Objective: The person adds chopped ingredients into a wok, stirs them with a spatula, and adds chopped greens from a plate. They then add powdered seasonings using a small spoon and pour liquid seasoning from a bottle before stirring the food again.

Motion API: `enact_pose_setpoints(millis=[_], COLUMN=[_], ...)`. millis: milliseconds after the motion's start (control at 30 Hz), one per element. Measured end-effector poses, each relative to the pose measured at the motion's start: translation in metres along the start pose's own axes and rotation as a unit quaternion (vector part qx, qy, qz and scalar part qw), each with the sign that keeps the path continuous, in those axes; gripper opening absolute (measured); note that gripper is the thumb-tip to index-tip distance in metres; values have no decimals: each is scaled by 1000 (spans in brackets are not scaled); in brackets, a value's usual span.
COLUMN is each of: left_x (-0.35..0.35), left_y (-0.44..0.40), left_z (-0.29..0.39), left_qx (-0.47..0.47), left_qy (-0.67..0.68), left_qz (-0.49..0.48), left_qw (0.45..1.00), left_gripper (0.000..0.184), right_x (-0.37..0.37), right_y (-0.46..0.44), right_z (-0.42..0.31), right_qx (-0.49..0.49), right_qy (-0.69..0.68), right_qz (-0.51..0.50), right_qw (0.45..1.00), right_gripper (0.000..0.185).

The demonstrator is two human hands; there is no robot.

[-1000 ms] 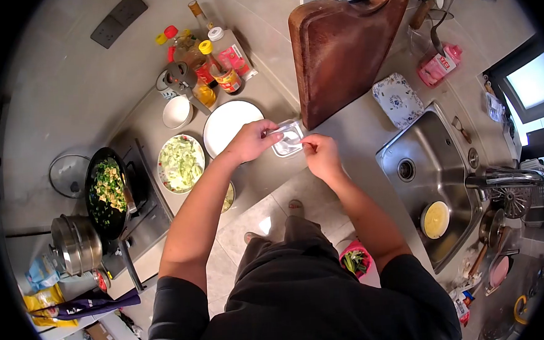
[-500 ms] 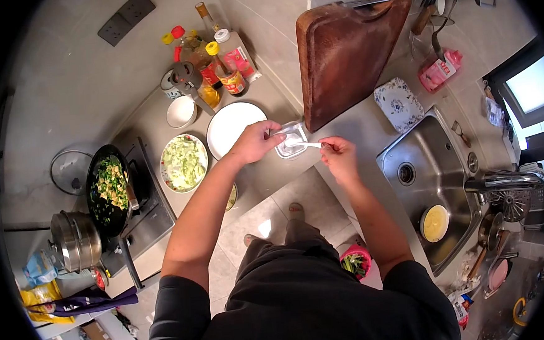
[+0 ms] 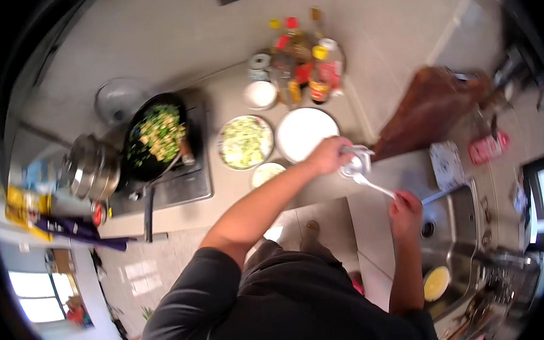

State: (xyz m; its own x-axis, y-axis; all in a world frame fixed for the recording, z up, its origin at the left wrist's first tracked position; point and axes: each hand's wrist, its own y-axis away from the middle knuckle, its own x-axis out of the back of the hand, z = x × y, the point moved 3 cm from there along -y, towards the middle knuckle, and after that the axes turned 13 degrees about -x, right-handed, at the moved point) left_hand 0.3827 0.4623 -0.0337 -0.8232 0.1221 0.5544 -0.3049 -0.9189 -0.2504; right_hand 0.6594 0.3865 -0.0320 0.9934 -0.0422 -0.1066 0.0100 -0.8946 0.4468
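My left hand (image 3: 328, 156) is closed on the edge of a small clear container (image 3: 363, 154), beside the white plate (image 3: 308, 134). White stuff shows inside, blurred by motion. My right hand (image 3: 405, 208) grips the handle end of a white spoon (image 3: 377, 186). The spoon's bowl end is at the container's near side; whether it is inside I cannot tell. Left of the plate stand a dish of chopped pale-green vegetable (image 3: 245, 142) and a smaller bowl (image 3: 268, 174), partly behind my left forearm.
A wok (image 3: 136, 169) with chopped greens and yellow pieces sits on the stove, a steel pot (image 3: 91, 168) beside it. Sauce bottles (image 3: 319, 73) and a white bowl (image 3: 260, 94) stand at the back. A cutting board (image 3: 427, 110) leans right, near the sink (image 3: 452, 221) holding a yellow bowl (image 3: 436, 283).
My view has swung left toward the stove, so things appear further right. The spoon's bowl end has shifted toward the container's near side. Both hands keep their hold.
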Motion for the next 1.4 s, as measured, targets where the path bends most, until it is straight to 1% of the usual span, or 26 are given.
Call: enact_pose_setpoints(millis=[67, 100, 133, 167, 233, 267, 300, 333, 367, 433, 467, 500, 567, 633, 667, 700, 800, 900, 967, 1067, 1133, 1167, 1233, 1267, 1367, 1400], left_x=[5, 4, 8, 13, 24, 25, 24, 23, 24, 31, 40, 48, 62, 78, 85, 90, 108, 106, 107, 104, 105, 108, 115, 118, 123, 121], left_y=[9, 17, 29, 40, 79, 101, 127, 154, 183, 242, 273, 304, 369, 433, 463, 491, 554, 596, 609, 615, 616, 615, 608, 603, 579, 569], left_z=[6, 1, 4, 13, 31, 34, 37, 39, 41, 46, 44, 41, 23, 10, 7, 4, 14, 12, 15, 6, -2, -5, -9, -9, -12, -17], left_qx=[-12, -34, -24, -16, 2, 16, 31, 23, 12, 44, 63, 82, 95, 180, 206, 231, 291, 324, 328, 274, 275, 275, 302, 315, 312, 299], left_qy=[-21, -12, 16, 45, 58, 85, 114, 151, 186, 276, 288, 300, 265, 261, 285, 309, 294, 311, 328, 304, 313, 316, 326, 331, 323, 312], left_qz=[43, 91, 135, 177, 226, 218, 210, 193, 174, 115, 94, 73, 125, 168, 193, 216, 278, 338, 360, 370, 363, 358, 324, 304, 256, 242], left_qw=[999, 995, 990, 983, 972, 972, 971, 969, 967, 953, 951, 947, 951, 933, 916, 897, 867, 827, 810, 834, 833, 834, 835, 836, 856, 869], left_gripper=[30, 31, 30, 30, 28, 28, 27, 26, 25, 24, 25, 25, 26, 26, 26, 27, 28, 27, 27, 30, 29, 28, 28, 28, 28, 28], right_x=[-2, 1, 0, -7, -24, -39, -56, -78, -103, -164, -197, -229, -298, -372, -410, -448, -547, -614, -632, -634, -627, -622, -607, -599, -572, -566], right_y=[20, 23, 26, 29, 38, 44, 46, 47, 49, 58, 61, 61, 52, 49, 47, 50, 41, 25, 28, 28, 32, 36, 42, 43, 49, 49], right_z=[-7, -5, -5, -10, -23, -34, -41, -49, -56, -76, -86, -90, -93, -94, -94, -95, -85, -70, -67, -61, -61, -63, -67, -68, -72, -71], right_qx=[-12, -21, -32, -33, -34, -24, -20, -15, -10, 15, 27, 26, 31, 38, 75, 75, 108, 190, 146, 103, 83, 95, 120, 114, 107, 91], right_qy=[-44, -84, -122, -122, -124, -113, -112, -111, -112, -87, -76, -59, -31, -8, 11, 38, 118, 196, 165, 135, 128, 139, 160, 165, 145, 129], right_qz=[15, -9, -31, -50, -80, -149, -157, -163, -170, -196, -210, -247, -323, -382, -408, -385, -345, -310, -300, -299, -294, -305, -322, -342, -348, -351], right_qw=[999, 996, 992, 991, 989, 982, 981, 980, 979, 977, 974, 967, 945, 924, 910, 919, 925, 911, 928, 939, 943, 937, 925, 918, 920, 923], right_gripper=[10, 11, 12, 11, 11, 11, 11, 11, 11, 12, 13, 14, 16, 16, 16, 16, 18, 18, 17, 16, 15, 16, 17, 17, 18, 19])
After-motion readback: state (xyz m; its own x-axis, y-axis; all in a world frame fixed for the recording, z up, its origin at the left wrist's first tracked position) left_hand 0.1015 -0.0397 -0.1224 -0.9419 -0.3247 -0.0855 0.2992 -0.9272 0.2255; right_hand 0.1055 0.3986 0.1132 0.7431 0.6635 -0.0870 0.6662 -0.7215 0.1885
